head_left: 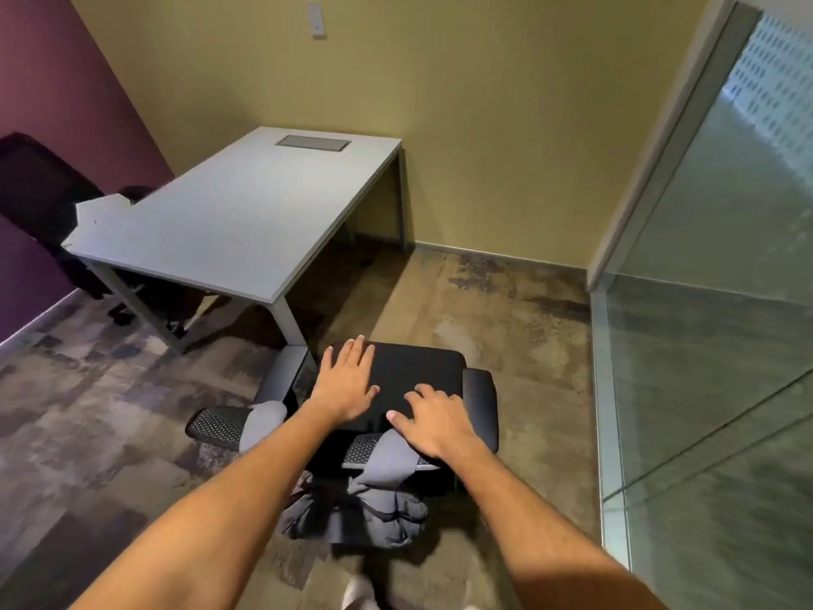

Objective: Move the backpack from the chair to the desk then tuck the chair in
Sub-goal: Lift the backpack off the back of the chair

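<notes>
A black office chair (480, 391) stands just in front of me, away from the grey desk (237, 222). A flat black shape (413, 367) covers its seat; I cannot tell whether it is the backpack or the cushion. My left hand (347, 383) lies flat on it with fingers spread. Nearer the backrest, my right hand (437, 422) rests on the black shape's near edge, fingers loosely bent and apart. A grey jacket (382, 482) hangs over the mesh backrest (217, 427).
A second dark chair (39, 191) sits behind the desk's left end by the purple wall. A glass partition (712, 301) runs along the right. The desk top has a cable hatch (312, 143). My shoe (358, 592) is below the chair.
</notes>
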